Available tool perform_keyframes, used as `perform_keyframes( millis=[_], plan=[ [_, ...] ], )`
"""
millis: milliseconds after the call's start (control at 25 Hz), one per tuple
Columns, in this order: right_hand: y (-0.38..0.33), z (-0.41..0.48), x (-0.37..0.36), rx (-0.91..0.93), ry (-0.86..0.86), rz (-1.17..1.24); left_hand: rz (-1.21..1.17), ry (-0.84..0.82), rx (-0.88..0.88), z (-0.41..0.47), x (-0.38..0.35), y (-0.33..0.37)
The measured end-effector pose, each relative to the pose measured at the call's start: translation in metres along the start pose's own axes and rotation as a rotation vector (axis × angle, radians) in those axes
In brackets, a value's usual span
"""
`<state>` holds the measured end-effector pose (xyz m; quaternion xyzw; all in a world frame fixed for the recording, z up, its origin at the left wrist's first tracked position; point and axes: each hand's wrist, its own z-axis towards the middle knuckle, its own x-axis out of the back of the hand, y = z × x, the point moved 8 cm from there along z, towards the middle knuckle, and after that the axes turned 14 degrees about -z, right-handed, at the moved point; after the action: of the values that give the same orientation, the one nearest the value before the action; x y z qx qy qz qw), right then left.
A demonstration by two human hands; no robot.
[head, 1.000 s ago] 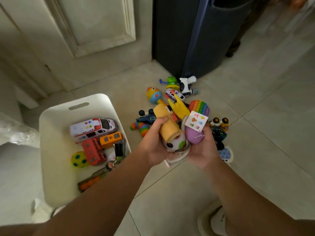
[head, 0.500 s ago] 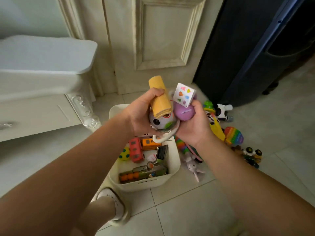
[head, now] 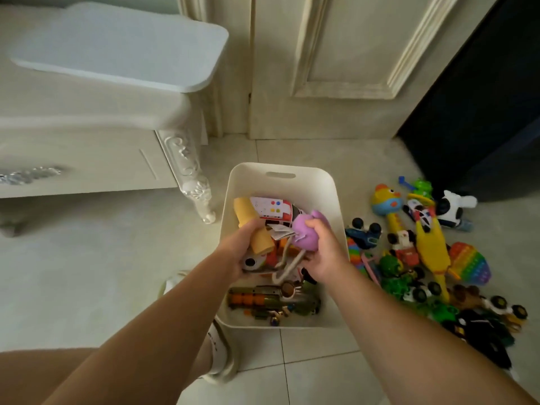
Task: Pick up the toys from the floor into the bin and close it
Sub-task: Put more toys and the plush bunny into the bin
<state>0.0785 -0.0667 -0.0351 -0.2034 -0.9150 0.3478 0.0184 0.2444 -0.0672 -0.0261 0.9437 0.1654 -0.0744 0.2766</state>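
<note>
A white bin [head: 321, 178] stands on the tiled floor with toy vehicles and a green toy gun [head: 274, 301] inside. Both hands are down over the bin's middle. My left hand [head: 238, 249] grips a yellow-orange tube toy [head: 248, 217] together with a round grey toy [head: 252, 263] that has a white loop. My right hand [head: 325, 248] holds a purple squishy toy [head: 304, 232] with a paper tag. A white toy bus [head: 273, 210] lies in the bin just beyond the hands. Several toys remain on the floor to the right, among them a yellow rubber chicken [head: 431, 247] and a rainbow pop toy [head: 470, 263].
A white ornate cabinet [head: 87, 159] with a carved leg [head: 193, 182] stands left of the bin. A white flat panel, perhaps the bin's lid [head: 122, 45], lies on top of it. A cream door is behind, a dark blue object [head: 479, 112] at the right. My white shoe [head: 219, 358] is near the bin.
Both hands have dropped from above the bin down into it, still holding the yellow tube, grey round toy and purple toy. The view has shifted so the bin sits in the centre.
</note>
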Motion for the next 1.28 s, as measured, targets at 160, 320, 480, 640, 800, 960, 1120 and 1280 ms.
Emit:
perform_keyframes(
  millis=[160, 320, 480, 640, 800, 960, 1120, 1280],
  plan=[
    [0.008, 0.024, 0.016, -0.046, 0.101, -0.304, 0.081, 0.103, 0.042, 0.025, 0.011, -0.011],
    [-0.004, 0.030, 0.034, 0.088, 0.227, -0.540, 0.226, 0.164, -0.022, 0.034, 0.013, -0.012],
    [-0.005, 0.035, 0.023, 0.313, 0.202, -0.935, 0.673, 0.146, -0.140, 0.045, 0.019, -0.012],
    [0.013, 0.051, 0.023, 0.423, 0.276, -1.488, 1.083, 0.138, -0.217, 0.039, 0.012, -0.018],
    [0.045, 0.059, 0.021, 0.354, 0.076, -1.863, 1.406, 0.202, -0.190, 0.055, 0.019, -0.028],
    [0.057, 0.055, 0.021, 0.158, -0.066, -2.064, 1.563, 0.136, -0.196, 0.058, 0.015, -0.034],
    [0.016, 0.025, 0.017, 0.308, 0.081, -1.703, 1.338, 0.167, -0.319, 0.052, 0.004, -0.013],
    [-0.063, -0.045, 0.036, 0.499, 0.250, -1.339, 1.183, 0.091, -0.585, 0.008, -0.062, 0.010]
  ],
)
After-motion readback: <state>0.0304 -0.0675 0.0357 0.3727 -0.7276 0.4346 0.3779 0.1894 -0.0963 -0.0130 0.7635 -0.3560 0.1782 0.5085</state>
